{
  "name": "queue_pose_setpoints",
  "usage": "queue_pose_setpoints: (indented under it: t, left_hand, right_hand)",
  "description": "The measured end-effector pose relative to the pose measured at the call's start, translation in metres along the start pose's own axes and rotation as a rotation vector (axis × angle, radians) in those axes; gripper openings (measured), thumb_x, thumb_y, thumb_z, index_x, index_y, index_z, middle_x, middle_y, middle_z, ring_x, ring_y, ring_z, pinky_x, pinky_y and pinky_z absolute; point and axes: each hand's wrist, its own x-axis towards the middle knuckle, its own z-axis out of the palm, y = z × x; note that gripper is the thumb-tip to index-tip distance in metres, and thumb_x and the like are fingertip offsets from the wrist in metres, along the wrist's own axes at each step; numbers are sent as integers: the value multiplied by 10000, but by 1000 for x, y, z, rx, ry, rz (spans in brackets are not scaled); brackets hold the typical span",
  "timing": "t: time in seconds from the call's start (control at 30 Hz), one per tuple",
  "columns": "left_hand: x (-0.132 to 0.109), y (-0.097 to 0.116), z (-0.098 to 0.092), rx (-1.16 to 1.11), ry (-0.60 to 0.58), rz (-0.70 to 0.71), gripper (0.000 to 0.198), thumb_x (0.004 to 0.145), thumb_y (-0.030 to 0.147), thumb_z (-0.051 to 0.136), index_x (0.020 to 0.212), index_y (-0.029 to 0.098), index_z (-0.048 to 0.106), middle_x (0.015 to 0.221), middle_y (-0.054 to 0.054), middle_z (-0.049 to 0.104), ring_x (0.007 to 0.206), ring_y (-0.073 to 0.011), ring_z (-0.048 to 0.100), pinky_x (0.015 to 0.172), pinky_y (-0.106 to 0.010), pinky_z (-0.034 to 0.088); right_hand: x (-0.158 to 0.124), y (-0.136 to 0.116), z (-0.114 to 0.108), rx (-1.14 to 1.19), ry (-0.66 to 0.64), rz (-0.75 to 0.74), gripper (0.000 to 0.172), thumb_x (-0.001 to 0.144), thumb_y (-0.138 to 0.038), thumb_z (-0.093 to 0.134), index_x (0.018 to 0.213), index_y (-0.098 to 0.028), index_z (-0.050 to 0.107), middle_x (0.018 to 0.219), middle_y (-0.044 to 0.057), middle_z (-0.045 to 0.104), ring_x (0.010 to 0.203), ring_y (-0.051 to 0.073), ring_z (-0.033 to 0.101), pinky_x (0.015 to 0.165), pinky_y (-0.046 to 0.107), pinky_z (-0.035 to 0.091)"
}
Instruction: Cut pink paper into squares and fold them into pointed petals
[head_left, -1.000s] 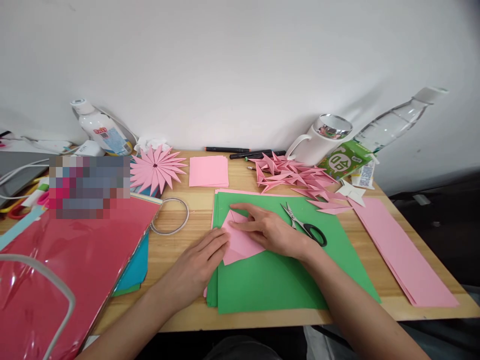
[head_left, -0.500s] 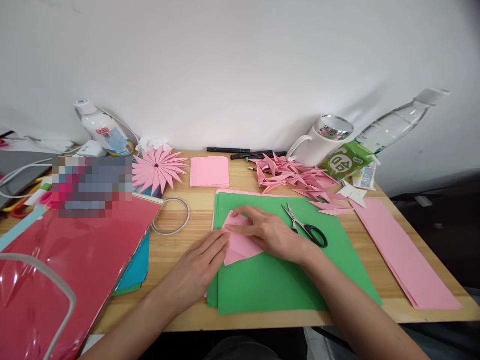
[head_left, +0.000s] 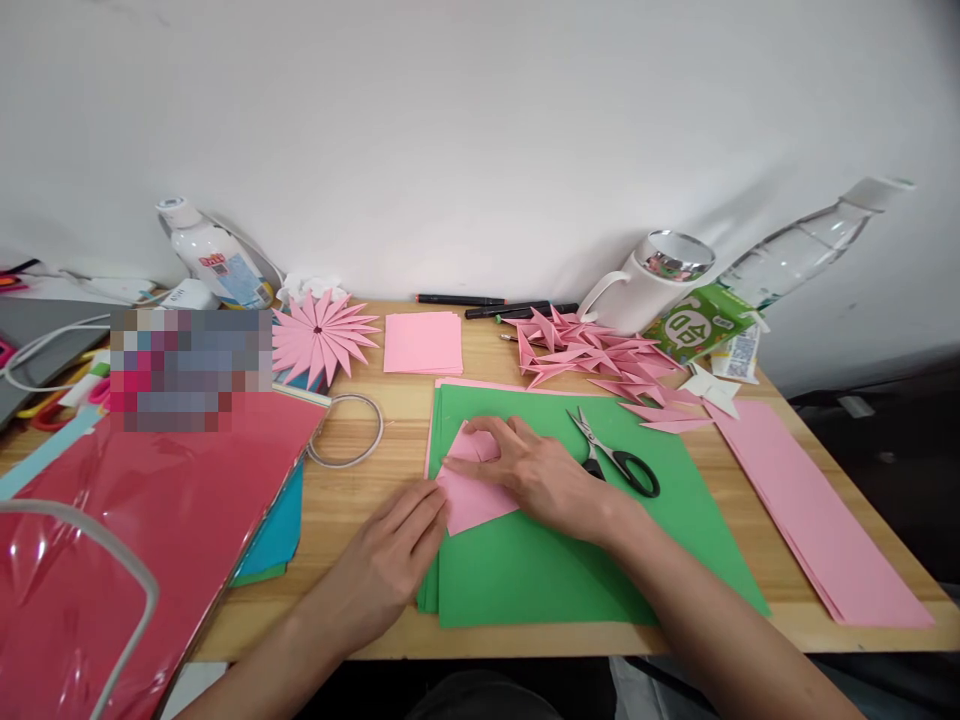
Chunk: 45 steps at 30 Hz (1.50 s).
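A folded piece of pink paper point(head_left: 480, 505) lies on the left part of a green sheet stack point(head_left: 585, 580). My right hand point(head_left: 547, 475) rests over it from the right, thumb and index finger apart and pressing on its surface. At the paper's left corner are the fingertips of my left hand point(head_left: 397, 540), fingers pressed together with the thumb hidden beneath. Black-handled scissors point(head_left: 619, 460) lie on the green sheet just right of my right hand, their blades slightly parted.
Behind the sheets are a square pink paper stack point(head_left: 424, 343), a pink pinwheel-shaped paper piece point(head_left: 319, 335) and pointed pink folded pieces point(head_left: 592, 355). A tape roll point(head_left: 345, 430) and red packet point(head_left: 225, 480) are left. Pink strips point(head_left: 817, 510), a white mug point(head_left: 637, 285) and bottle point(head_left: 802, 250) are right.
My left fingers have slid slightly left and down to the paper's corner. My right thumb has moved left across the paper, and its fingers arch a little more.
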Motion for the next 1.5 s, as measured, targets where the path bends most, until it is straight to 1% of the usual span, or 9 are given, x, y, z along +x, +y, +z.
queue_pose_setpoints:
  t: [0.13,0.4,0.6,0.73,0.83,1.0,1.13,1.3,1.5]
  left_hand:
    - [0,1,3,25,-2,-5,331,892,62,312,1039,24,605,1058,-174,653,1061,-266,585,910,-392,517]
    - [1,4,7,87,-69,14,333,822,13,351,1080,38,560,1147,-178,613,1134,-271,536,943,-404,480]
    - [5,1,4,-8,-146,-106,348,756,-18,358,1005,117,561,1154,-154,572,1019,-264,545,849,-447,487]
    - [6,1,2,-109,-167,-172,381,741,-36,357,1030,125,547,1231,-161,524,1039,-260,513,835,-439,488]
    - [3,1,4,-110,-162,-147,430,741,-57,356,1105,107,516,1265,-165,515,1062,-248,510,878,-433,481]
    - [4,-2,9,-87,-122,-64,366,799,-19,351,1118,81,502,1234,-166,551,1235,-253,429,961,-430,452]
    - [9,-6,7,-119,-160,-79,312,782,9,393,1051,85,530,1174,-171,587,1190,-253,486,977,-454,404]
    - [11,-8,5,-199,-158,-155,307,750,-12,406,997,123,528,1182,-145,591,1077,-231,565,893,-437,369]
    - [14,-12,1,-154,-181,-94,259,825,6,396,1013,118,534,1119,-126,606,1016,-211,574,911,-397,349]
  right_hand:
    - [-1,-5,-2,-23,-11,20,694,831,-40,400,1393,-433,292,1360,71,339,976,243,423,656,312,460]
    - [0,-6,-4,-32,-26,30,655,869,-75,374,1386,-465,276,1359,68,346,957,241,432,623,300,460]
    - [0,-1,1,-15,28,7,569,895,-107,371,1366,-425,357,1343,75,369,953,225,452,696,336,479]
    - [1,1,2,14,58,-19,542,896,-97,363,1363,-371,394,1333,83,396,972,213,471,776,367,479]
    - [2,1,0,36,64,-10,554,883,-75,360,1364,-347,399,1339,87,400,1029,223,469,779,358,485]
    - [1,1,-3,52,48,6,594,855,-42,362,1368,-339,393,1343,82,414,1049,234,471,735,340,504]
    - [1,0,-1,44,72,-10,557,865,-60,371,1366,-301,407,1345,83,431,1026,228,478,792,375,499]
    - [3,-3,1,12,77,8,467,898,-110,341,1342,-210,443,1368,93,437,984,225,502,797,388,511]
    - [6,-5,2,20,115,27,442,901,-99,335,1327,-142,445,1351,105,469,1013,219,527,835,378,521]
